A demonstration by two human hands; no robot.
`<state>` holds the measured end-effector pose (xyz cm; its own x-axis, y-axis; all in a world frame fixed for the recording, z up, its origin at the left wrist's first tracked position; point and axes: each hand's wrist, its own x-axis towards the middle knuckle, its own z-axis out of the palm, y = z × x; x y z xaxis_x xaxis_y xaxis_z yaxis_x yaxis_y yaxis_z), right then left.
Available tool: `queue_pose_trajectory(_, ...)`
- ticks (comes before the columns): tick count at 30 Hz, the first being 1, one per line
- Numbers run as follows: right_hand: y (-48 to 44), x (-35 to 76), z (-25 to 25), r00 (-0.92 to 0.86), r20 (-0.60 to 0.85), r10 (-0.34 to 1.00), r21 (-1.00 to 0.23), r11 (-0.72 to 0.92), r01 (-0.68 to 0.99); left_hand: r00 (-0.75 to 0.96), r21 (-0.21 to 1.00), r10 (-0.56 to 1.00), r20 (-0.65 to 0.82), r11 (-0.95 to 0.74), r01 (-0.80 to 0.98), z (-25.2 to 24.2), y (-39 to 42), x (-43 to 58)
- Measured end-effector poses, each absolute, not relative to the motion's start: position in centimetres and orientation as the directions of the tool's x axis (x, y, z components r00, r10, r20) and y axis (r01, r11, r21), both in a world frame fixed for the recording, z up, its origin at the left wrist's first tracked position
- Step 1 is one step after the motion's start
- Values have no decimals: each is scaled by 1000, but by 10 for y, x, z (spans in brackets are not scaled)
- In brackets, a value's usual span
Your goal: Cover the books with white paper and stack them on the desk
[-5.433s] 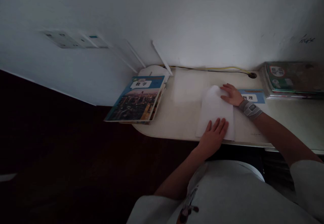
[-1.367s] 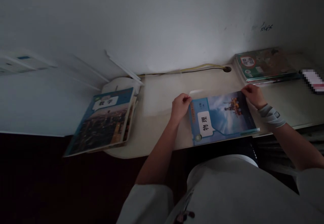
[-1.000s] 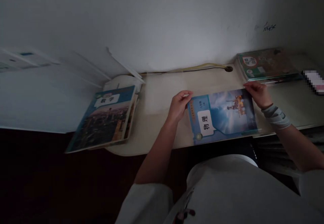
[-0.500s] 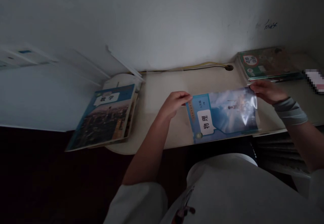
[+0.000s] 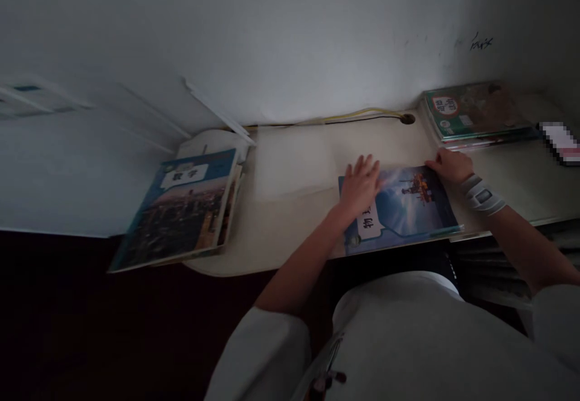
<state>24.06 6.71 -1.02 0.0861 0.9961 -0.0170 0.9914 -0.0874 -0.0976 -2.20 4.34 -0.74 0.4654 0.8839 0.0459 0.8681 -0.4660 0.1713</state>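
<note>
My left grip (image 5: pixel 360 183) lies flat, fingers apart, on the book (image 5: pixel 419 208), at its left end. My right grip (image 5: pixel 448 165) rests at its far right corner; pinching or only pressing, I cannot tell. The book lies at the near edge of the surface (image 5: pixel 294 226), right of the middle. Best, I judge: even pressure, palm low, sliding outward so the glossy cover lies smooth.

Head camera: one view, forward and down.
Worn above the person's lap, it faces the desk (image 5: pixel 281 232) and wall (image 5: pixel 317 38) at close range, left hand (image 5: pixel 360 185) and right hand (image 5: pixel 450 165) central.
</note>
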Motion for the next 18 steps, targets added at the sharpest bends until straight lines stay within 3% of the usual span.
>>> queue_pose_trajectory(3,51,212,-6,-166,117,979,-37,171,984,565,190,822,-71,-545,817,-14,41,7)
queue_pose_trajectory(5,40,191,-10,-400,127,908,-33,407,913,565,190,817,-113,-540,820,-18,42,17)
queue_pose_trajectory(7,34,176,-17,-510,93,855,-60,516,855,559,184,818,-134,-534,825,-20,43,19)
queue_pose_trajectory(18,42,214,-38,-534,51,844,-68,536,841,562,190,823,-84,-540,820,-33,50,-9)
